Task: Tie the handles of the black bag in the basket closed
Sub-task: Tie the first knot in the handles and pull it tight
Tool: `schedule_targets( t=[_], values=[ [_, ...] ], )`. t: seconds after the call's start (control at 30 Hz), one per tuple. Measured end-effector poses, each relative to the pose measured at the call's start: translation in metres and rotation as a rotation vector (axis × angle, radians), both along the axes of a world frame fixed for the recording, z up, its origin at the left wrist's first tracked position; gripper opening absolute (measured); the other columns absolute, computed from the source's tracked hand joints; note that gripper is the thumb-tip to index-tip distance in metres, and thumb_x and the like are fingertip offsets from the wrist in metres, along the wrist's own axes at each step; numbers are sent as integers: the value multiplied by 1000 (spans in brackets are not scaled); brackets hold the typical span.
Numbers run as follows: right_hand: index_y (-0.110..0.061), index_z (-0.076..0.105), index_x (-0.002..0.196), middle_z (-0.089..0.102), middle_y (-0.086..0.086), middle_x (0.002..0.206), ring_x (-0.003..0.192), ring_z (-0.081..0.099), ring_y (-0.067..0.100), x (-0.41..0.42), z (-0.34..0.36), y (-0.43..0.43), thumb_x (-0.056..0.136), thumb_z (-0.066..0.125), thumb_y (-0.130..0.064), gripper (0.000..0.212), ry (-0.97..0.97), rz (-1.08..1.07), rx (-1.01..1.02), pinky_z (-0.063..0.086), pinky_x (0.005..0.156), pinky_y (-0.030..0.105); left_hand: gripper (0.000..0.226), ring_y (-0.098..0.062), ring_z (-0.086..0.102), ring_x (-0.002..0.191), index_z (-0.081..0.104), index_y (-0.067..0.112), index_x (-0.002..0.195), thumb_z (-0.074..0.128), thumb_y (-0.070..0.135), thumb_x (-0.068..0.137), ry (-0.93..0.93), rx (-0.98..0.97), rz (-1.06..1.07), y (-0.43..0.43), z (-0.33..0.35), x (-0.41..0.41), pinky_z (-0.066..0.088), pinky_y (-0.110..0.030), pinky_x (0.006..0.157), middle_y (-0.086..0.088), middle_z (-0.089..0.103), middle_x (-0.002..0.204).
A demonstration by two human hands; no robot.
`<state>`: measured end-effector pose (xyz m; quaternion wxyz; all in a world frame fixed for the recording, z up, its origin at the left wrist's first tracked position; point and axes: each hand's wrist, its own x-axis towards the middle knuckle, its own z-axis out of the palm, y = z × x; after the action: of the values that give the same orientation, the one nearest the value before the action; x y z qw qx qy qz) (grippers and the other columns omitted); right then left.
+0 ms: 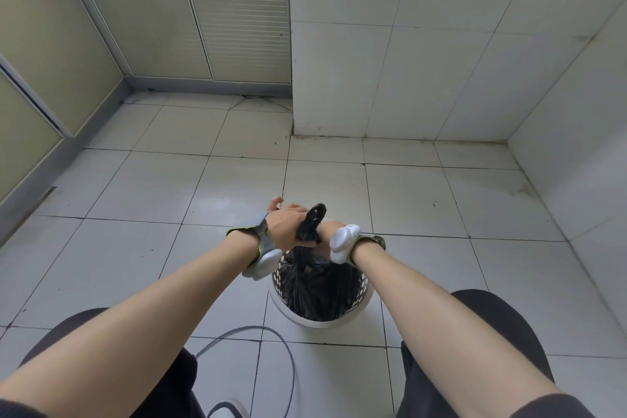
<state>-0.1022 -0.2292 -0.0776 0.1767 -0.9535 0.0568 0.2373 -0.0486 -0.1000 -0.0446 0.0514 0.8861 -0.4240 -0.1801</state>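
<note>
Item: black bag (319, 292), thin plastic, seated inside a white perforated basket (364, 295) on the tiled floor (407, 200), at about 6 o'clock of the frame centre and between the person's knees. The bag's handles (314, 219) were gathered upward into a twisted bunch above the rim, at 12 o'clock of the basket. Left hand (288, 226): grip closed around the bunch from the 9 o'clock side, two fingers lifted free at the far edge. Right hand (327, 231): mostly hidden behind a white wrist device (342, 241); it sat against the bunch from 3 o'clock, but whether its grip was pressed shut on the plastic could not be told. A matching white device (263, 265) sat on the left wrist, just touching the basket rim in this view. Knot judged not yet finished. Risks, as judgement: slick film could slip from the grip and let the twist unwind; a hard upward pull could lift or tip the light basket, or tear a thin handle; the grey cable (274, 336) looped on the floor at 7 o'clock of the basket could snag a foot. Brands, labels, writing: none legible on bag, basket, wrist devices or straps.
</note>
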Motion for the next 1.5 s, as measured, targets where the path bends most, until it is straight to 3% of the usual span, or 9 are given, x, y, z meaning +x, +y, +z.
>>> schedule_targets(
  t=[0.2,0.33,0.43,0.57,0.7,0.97,1.2,1.33,1.5],
  values=[
    [-24,42,95,46,0,98,87,42,20,-8,-4,0,85,69,-23,29,-30,-99,160,41,81,29,22,-33,61,89,52,19,95,56,38,86,96,-9,35,-8,1,-5,33,-30,72,-13,69,95],
    [-21,46,91,47,-2,92,83,41,21,-18,9,-5,88,59,-23,14,-69,-65,146,31,55,16,23,-33,62,87,55,12,102,57,28,86,194,-75,122,-13,0,-1,43,-34,70,-17,67,96],
    [-18,57,95,55,-5,78,74,47,22,-26,20,-9,83,48,-29,18,-67,-70,157,30,52,23,12,-27,56,76,49,17,87,60,23,84,241,-169,171,-15,-3,0,40,-31,64,-8,61,81],
    [-22,59,98,59,-3,76,71,53,24,-31,25,-13,78,45,-40,31,-64,-102,183,34,54,27,30,-22,52,74,45,14,99,67,22,79,256,-354,336,-18,-6,-2,37,-28,62,0,57,83],
    [-27,57,79,62,-5,69,70,59,23,-33,24,-18,72,47,-42,20,-41,-242,338,43,62,30,42,-24,49,69,34,13,88,72,14,72,217,-511,486,-23,-3,-4,29,-23,48,-3,52,80],
    [-22,61,83,73,13,95,90,67,33,-35,23,-26,80,57,-23,6,-67,-323,434,52,83,42,49,-4,38,54,34,14,77,81,10,60,199,-614,550,-25,4,-5,34,-15,42,11,40,63],
    [-35,59,63,64,-11,66,66,60,14,-36,21,-28,81,58,-18,24,-62,-327,490,44,61,24,47,-18,43,60,38,25,46,81,10,57,157,-557,459,-23,2,0,29,-22,51,9,44,52],
    [-31,61,62,63,-11,62,63,58,14,-35,19,-29,77,59,-18,20,-60,-328,475,42,60,26,20,-17,52,64,63,11,58,83,12,57,139,-483,417,-22,-2,3,38,-19,55,0,58,62],
    [-28,63,65,65,0,72,71,59,21,-33,19,-30,74,60,-18,13,-57,-311,462,47,71,32,19,-18,63,67,72,11,80,80,12,64,152,-395,332,-21,-6,3,42,-15,56,-8,75,78]
  ],
)
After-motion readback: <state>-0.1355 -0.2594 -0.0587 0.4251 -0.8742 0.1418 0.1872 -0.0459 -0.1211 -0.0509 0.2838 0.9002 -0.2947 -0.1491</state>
